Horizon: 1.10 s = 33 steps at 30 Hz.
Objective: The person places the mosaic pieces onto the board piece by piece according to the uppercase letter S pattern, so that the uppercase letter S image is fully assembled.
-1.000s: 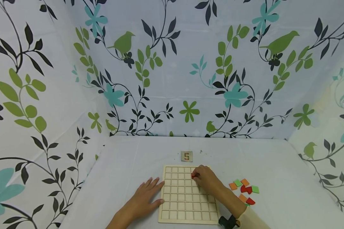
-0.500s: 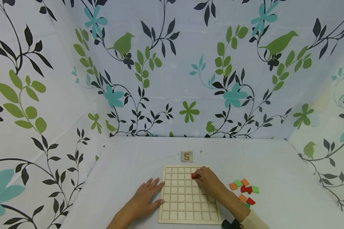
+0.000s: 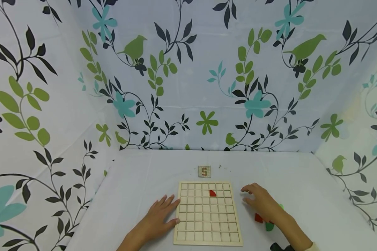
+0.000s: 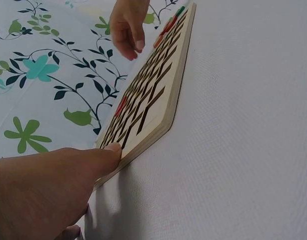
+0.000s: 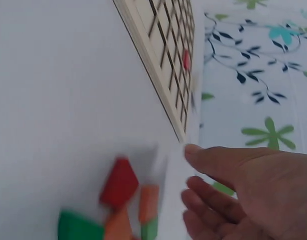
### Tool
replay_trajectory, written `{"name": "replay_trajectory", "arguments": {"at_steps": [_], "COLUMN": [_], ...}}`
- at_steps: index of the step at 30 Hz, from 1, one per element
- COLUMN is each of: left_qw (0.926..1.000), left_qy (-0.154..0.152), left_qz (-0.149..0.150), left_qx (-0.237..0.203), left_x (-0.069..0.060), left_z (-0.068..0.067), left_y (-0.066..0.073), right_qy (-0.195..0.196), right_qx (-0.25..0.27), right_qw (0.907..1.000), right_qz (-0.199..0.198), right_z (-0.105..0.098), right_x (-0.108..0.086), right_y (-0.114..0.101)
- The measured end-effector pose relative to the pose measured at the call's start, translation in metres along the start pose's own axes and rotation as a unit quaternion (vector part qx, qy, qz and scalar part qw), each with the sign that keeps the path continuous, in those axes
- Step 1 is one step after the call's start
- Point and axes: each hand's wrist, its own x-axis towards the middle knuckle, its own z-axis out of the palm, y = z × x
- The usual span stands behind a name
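The wooden grid board (image 3: 207,221) lies flat, with one red piece (image 3: 212,193) in a cell of its second row, right of centre. My left hand (image 3: 157,218) rests at the board's left edge, fingers spread, and in the left wrist view its thumb touches the rim. To the right of the board my right hand (image 3: 264,204) hovers over the loose pieces with fingers relaxed and nothing between them. Under and beside it show a red piece (image 3: 259,218) and a green piece (image 3: 269,226); the hand hides others. The right wrist view also shows an orange piece (image 5: 148,202).
A small card (image 3: 204,171) bearing a figure like a 5 or S lies behind the board on the white table (image 3: 138,174). Patterned cloth (image 3: 182,87) hangs at the back and sides. A dark object (image 3: 278,247) is by the right wrist.
My right hand has let go of the red piece, which stays in its cell, and has moved right, off the board to above the loose pieces. The left hand has not moved.
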Motion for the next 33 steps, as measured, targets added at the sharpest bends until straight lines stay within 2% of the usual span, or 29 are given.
{"name": "replay_trajectory", "arguments": {"at_steps": [3, 7, 11, 15, 19, 21, 28, 33], "left_qw": [1.0, 1.0, 0.9999, 0.9999, 1.0, 1.0, 0.9998, 0.9999], "left_qy": [0.001, 0.003, 0.008, 0.01, 0.006, 0.005, 0.008, 0.008], "left_qz": [0.001, 0.001, 0.006, 0.007, 0.002, 0.001, 0.01, 0.006], "left_qx": [-0.002, -0.006, -0.007, -0.011, -0.006, -0.005, -0.017, -0.012], "left_x": [0.0, -0.002, -0.003, -0.003, -0.003, -0.003, -0.004, -0.004], "left_z": [0.0, -0.001, 0.0, 0.0, 0.0, 0.0, -0.002, -0.002], "left_y": [0.0, 0.001, 0.001, 0.002, 0.002, 0.002, 0.004, 0.005], "right_qy": [-0.037, -0.06, -0.055, -0.039, -0.02, -0.015, -0.005, 0.011], "right_qx": [-0.003, -0.043, -0.084, -0.095, -0.102, -0.096, -0.023, -0.006], "right_qw": [0.9989, 0.9966, 0.9943, 0.9937, 0.9942, 0.9951, 0.9997, 0.9998], "right_qz": [0.029, 0.037, 0.034, 0.046, 0.029, 0.019, 0.0, -0.015], "right_z": [-0.015, -0.023, -0.018, -0.012, -0.006, -0.004, 0.004, 0.008], "right_x": [-0.009, -0.014, -0.013, -0.01, -0.007, -0.005, 0.001, 0.005], "right_y": [0.011, 0.022, 0.027, 0.029, 0.029, 0.029, 0.029, 0.027]}}
